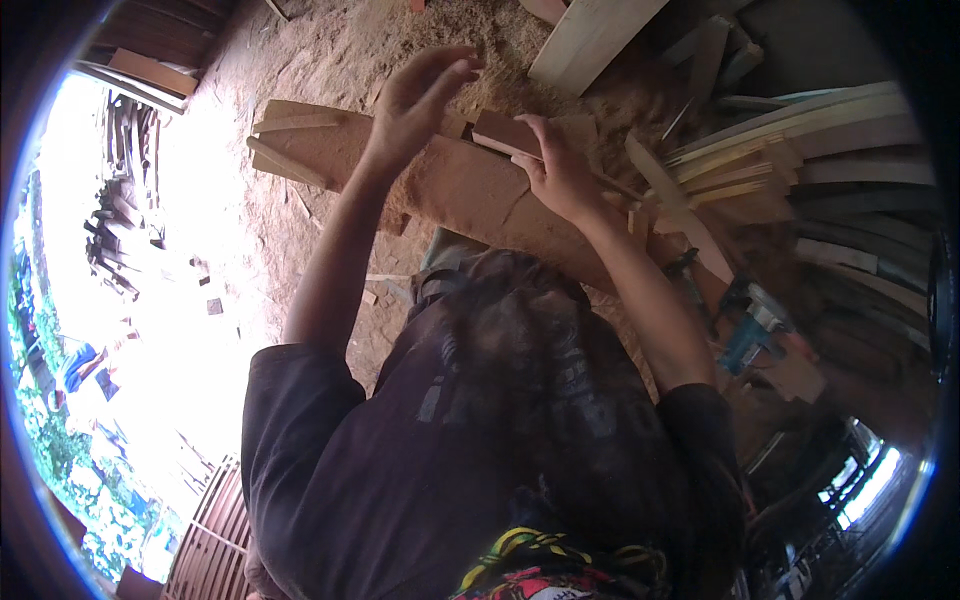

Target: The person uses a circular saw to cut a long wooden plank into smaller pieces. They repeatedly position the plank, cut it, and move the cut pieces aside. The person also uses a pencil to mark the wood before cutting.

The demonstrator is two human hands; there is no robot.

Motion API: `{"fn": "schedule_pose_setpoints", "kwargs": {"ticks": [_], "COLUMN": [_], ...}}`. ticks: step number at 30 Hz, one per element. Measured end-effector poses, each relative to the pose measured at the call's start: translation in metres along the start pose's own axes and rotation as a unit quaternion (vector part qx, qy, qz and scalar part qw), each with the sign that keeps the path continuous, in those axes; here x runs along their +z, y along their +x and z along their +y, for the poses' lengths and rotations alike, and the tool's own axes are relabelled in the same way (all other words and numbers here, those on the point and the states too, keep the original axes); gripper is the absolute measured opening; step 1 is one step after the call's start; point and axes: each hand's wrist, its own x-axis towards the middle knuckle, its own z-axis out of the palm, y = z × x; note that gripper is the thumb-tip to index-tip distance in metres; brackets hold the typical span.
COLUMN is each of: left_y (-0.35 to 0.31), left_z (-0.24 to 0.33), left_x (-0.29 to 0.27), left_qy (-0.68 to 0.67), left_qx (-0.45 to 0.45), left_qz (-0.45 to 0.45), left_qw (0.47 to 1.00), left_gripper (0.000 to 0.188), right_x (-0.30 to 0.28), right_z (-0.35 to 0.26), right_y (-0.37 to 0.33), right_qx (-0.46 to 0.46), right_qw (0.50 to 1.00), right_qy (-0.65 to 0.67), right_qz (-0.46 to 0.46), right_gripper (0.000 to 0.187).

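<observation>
Gripping a wooden block (507, 133) by its right end, the right hand (558, 172) has fingers partly closed; the left hand (405, 105) is loosely open, empty. The block is at the far edge of the surface (480, 195). Positioning seems in hand, needing steady grip next.

Sawdust-strewn floor (330, 62), glaring daylight (185, 330) at left

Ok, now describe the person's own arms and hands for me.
Both the left hand and the right hand are bare, with no gloves, and no watch or band shows at the wrists. The forearms are uncovered too. The left sleeve and right sleeve are short, dark and plain.
</observation>
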Motion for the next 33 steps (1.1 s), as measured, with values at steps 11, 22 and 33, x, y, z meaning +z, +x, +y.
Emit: {"fn": "schedule_pose_setpoints", "kwargs": {"ticks": [11, 22, 33], "left_y": [0.000, 0.001, 0.037], "left_z": [-0.107, -0.082, -0.028], "left_x": [0.029, -0.005, -0.005], "left_qy": [0.174, 0.262, 0.266], "left_qx": [-0.161, -0.152, -0.128], "left_qz": [-0.011, -0.212, -0.300], "left_qw": [0.971, 0.929, 0.907], "left_gripper": [0.042, 0.072, 0.054], "right_x": [0.015, 0.012, -0.009], "right_z": [-0.011, -0.014, -0.029], "right_y": [0.017, 0.028, 0.023], "right_qx": [0.068, 0.157, 0.132], "right_qw": [0.996, 0.985, 0.983], "right_qy": [-0.017, 0.012, 0.115], "right_qz": [-0.055, -0.063, -0.047], "right_gripper": [0.059, 0.050, 0.066]}}
